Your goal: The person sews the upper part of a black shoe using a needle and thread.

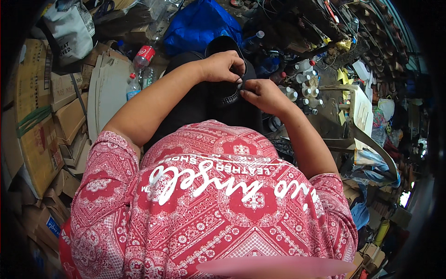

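Note:
Over my lap, both my hands meet at a black shoe (pixel 225 44), with its rounded end pointing away from me. A ridged, stitched-looking edge (pixel 229 99) shows near its closer end. My left hand (pixel 222 66) is closed, its fingers curled over the shoe's upper part. From the other side, my right hand (pixel 265 95) pinches the edge between thumb and fingers, close to my left fingertips. Something small and pale (pixel 239 83) shows between the fingertips, too small to name. Dark fabric behind hides much of the shoe's outline.
A blue plastic bag (pixel 202 25) lies beyond my knees. Bottles (pixel 143 56) stand to the left, and several white bottles (pixel 308 88) cluster to the right. Cardboard boxes (pixel 39 111) crowd the left side. A pale plastic chair (pixel 361 109) stands at right.

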